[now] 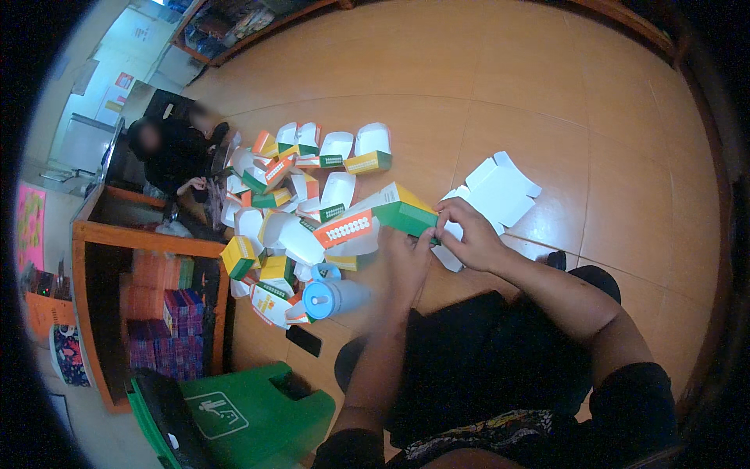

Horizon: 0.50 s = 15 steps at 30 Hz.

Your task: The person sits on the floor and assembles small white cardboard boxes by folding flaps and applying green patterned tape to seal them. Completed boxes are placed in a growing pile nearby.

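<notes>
A glossy floor of large orange-brown tiles (547,70) fills the view, and the person sits on it with legs in dark clothing.

Both hands meet over the floor in front of the knees on a folded cardboard carton with green, yellow, orange and white panels (375,215). The right hand (469,234) has its fingers curled and pinching the carton's green end, thumb and fingertips pressed on the edge. The left hand (402,258) is blurred; it comes up under the carton's near side with fingers bent against it, but the exact grip cannot be told.

Just behind the right hand, a flat, unfolded white cardboard blank (496,191) lies on the tiles. To the left of the hands spreads a loose heap of folded cartons in the same colours (289,195), many lying open side up and showing white insides. At the heap's near edge lies a blue plastic bottle with a lid (332,297), and just beside it a dark phone (305,340).

A green plastic stool (250,410) stands at the lower left, beside a wooden shelf unit (148,238) stacked with coloured packs. Another person in dark clothes (176,152) sits beyond the heap.
</notes>
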Available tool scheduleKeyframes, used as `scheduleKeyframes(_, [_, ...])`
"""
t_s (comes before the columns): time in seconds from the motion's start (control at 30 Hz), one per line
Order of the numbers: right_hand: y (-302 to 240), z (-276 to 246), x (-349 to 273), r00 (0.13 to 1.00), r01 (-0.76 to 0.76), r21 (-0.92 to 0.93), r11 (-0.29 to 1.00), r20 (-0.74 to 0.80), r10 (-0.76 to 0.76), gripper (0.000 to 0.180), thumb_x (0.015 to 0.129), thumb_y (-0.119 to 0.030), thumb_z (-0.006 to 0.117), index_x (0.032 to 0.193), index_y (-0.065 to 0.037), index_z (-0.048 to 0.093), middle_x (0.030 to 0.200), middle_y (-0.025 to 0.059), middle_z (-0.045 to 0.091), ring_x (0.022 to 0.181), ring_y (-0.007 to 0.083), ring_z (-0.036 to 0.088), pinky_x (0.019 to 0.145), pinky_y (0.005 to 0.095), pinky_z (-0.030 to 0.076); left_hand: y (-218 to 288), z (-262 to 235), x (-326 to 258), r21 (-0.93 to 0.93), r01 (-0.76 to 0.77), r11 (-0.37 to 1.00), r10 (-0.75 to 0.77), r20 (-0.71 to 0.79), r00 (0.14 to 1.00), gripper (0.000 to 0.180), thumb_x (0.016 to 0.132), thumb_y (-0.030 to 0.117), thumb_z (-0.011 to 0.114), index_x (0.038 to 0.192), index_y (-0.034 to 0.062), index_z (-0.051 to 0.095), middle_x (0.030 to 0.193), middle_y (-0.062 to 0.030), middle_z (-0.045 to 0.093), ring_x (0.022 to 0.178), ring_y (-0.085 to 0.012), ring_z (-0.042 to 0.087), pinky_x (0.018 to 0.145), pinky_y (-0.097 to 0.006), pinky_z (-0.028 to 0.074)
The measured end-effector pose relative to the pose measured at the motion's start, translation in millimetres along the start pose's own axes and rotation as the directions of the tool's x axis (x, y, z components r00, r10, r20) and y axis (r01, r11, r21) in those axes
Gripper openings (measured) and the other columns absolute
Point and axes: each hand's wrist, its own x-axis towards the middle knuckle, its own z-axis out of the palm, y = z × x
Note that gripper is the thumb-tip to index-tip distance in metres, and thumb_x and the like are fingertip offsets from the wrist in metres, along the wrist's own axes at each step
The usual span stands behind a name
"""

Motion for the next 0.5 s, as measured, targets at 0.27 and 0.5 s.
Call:
scheduleKeyframes(0.27, [6,-6,10,0.964,-0.18,0.226,0.957,-0.154,0.217,0.035,0.084,-0.024,0.068,0.105,-0.002,0.052,0.099,0.0133,0.059,0.095,0.0284,0.061,0.084,0.0375,0.051,26,4,-9,0.193,0.101,0.976,-0.138,0.193,0.971,0.035,0.083,0.007,0.068,0.113,-0.0047,0.056,0.105,-0.0189,0.063,0.098,-0.0294,0.064,0.084,-0.04,0.05])
scheduleKeyframes(0.5, [1,-5,8,0.962,-0.273,-0.048,0.961,-0.039,0.272,0.039,0.083,-0.024,0.066,0.112,-0.004,0.051,0.104,0.0181,0.061,0.097,0.0337,0.063,0.081,0.0415,0.051,16,18,-19,0.37,-0.024,0.929,-0.143,0.417,0.897,0.037,0.083,0.009,0.067,0.116,-0.002,0.054,0.097,-0.0205,0.064,0.089,-0.0319,0.064,0.079,-0.042,0.049])
